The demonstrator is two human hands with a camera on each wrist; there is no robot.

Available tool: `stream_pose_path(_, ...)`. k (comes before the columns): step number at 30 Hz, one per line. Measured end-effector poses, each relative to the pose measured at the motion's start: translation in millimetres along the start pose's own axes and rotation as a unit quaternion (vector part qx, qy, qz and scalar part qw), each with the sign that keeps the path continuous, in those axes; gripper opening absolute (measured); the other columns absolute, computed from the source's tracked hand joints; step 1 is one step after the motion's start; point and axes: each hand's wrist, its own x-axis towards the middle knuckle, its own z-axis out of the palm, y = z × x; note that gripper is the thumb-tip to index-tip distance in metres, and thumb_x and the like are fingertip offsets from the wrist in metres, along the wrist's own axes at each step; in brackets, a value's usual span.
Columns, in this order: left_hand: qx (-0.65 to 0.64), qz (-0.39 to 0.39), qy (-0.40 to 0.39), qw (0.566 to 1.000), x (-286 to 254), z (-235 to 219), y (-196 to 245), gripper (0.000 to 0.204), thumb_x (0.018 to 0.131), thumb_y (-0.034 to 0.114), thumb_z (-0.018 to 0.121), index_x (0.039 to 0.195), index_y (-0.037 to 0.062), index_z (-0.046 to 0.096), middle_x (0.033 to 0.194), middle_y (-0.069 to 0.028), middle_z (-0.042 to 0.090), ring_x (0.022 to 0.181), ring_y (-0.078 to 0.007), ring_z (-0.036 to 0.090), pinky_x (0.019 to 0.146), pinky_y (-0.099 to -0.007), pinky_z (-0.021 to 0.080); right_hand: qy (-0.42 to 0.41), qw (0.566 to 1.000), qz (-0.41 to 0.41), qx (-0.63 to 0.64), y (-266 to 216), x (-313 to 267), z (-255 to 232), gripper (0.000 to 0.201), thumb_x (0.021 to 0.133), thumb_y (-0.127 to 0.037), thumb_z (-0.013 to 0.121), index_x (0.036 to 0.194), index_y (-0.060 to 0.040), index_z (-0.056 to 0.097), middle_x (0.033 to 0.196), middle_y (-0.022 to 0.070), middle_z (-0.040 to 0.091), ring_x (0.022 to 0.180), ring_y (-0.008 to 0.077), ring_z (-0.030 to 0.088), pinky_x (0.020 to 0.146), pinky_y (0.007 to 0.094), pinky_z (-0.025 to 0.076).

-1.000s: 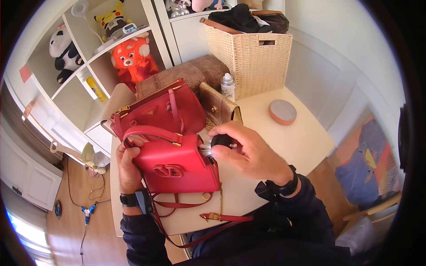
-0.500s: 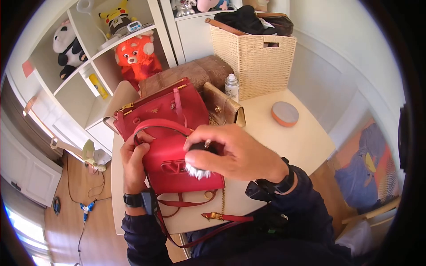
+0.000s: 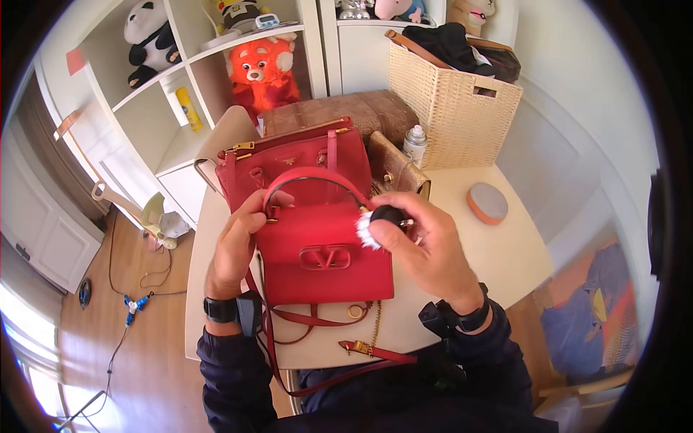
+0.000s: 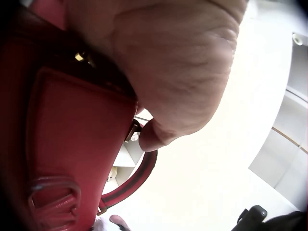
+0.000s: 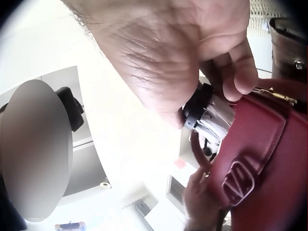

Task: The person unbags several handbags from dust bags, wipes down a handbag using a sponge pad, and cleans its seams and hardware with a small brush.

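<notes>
A red handbag (image 3: 325, 281) with a V-shaped emblem and a top handle stands upright at the table's front. My left hand (image 3: 234, 249) grips its upper left corner, thumb at the front by the handle's base and fingers behind. Between thumb and fingers, my right hand (image 3: 433, 245) pinches a small black brush (image 3: 388, 215) with white bristles. Those bristles (image 5: 216, 119) are at the bag's upper right corner, by the flap's edge in the right wrist view. A red strap (image 3: 317, 317) with a gold chain (image 3: 376, 323) trails from the bag over the table.
Behind stand a larger red handbag (image 3: 296, 162), a gold bag (image 3: 404, 169), a brown patterned bag (image 3: 339, 115) and a spray can (image 3: 415, 144). A grey-topped round sponge (image 3: 487, 203) lies on the right of the table (image 3: 469, 267). A wicker basket (image 3: 462, 108) stands at the back.
The brush moved from the bag's right side across the front flap, then back right to the upper right corner. The bag now faces me more squarely. My left hand keeps its grip.
</notes>
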Motion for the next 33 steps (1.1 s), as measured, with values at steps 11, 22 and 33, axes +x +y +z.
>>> stream_pose_path(11,-0.06,0.059,-0.129,0.988,-6.2,7.7,5.2,0.025,0.09,0.022,0.082,0.106,0.0023,0.078,0.127,-0.0139,0.066,0.122,-0.0258,0.058,0.108,-0.0405,0.043,0.045,0.996,0.017,0.069,34.3,-6.2,1.7,0.039,0.106,-0.02,0.077,0.136,0.0017,0.066,0.111,0.0087,0.076,0.095,0.0085,0.071,0.08,0.0249,0.057)
stream_pose_path(22,-0.053,0.114,-0.096,0.987,-8.5,16.3,2.0,0.04,0.082,0.033,0.096,0.102,0.0016,0.082,0.116,-0.0103,0.063,0.115,-0.0252,0.059,0.103,-0.04,0.049,-0.042,0.998,-0.034,-0.04,-28.7,10.5,29.3,0.047,0.095,-0.036,0.086,0.117,0.0005,0.068,0.093,0.0148,0.072,0.068,0.0281,0.068,0.064,0.0388,0.055)
stream_pose_path(33,-0.066,0.13,-0.117,0.982,-6.6,15.7,-4.7,0.033,0.088,0.03,0.091,0.101,0.0009,0.081,0.118,-0.0109,0.063,0.107,-0.0239,0.06,0.098,-0.0382,0.049,0.065,0.995,0.003,-0.069,-13.5,11.8,20.6,0.043,0.093,-0.037,0.089,0.112,-0.0036,0.07,0.084,0.0095,0.072,0.067,0.0204,0.07,0.061,0.0332,0.054)
